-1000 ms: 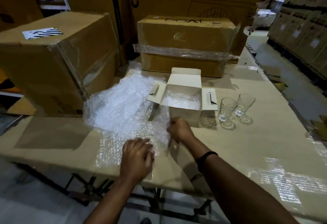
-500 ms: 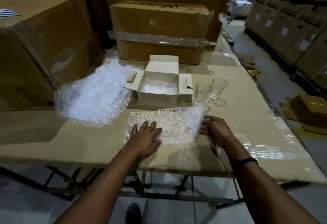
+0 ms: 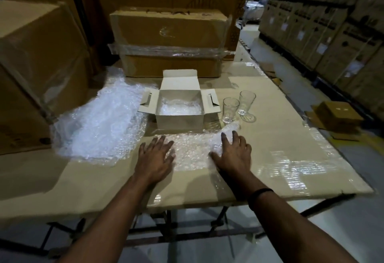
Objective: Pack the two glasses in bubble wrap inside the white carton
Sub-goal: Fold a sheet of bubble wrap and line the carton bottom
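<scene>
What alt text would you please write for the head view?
The left hand and right hand press a bubble wrap sheet flat on the table. Beyond it stands the open white carton, with two glasses upright to its right.

Bubble wrap (image 3: 178, 107) hides the floor of the white carton (image 3: 179, 120); the brown box (image 3: 31, 65) runs off-frame left.

Bubble wrap sheet (image 3: 192, 151) goes from bunched to pressed flat.
The right hand (image 3: 233, 154) has let go of the edge it pinched; its fingers now lie straight on the sheet's right end, a loose corner rising just beyond the fingertips.
</scene>
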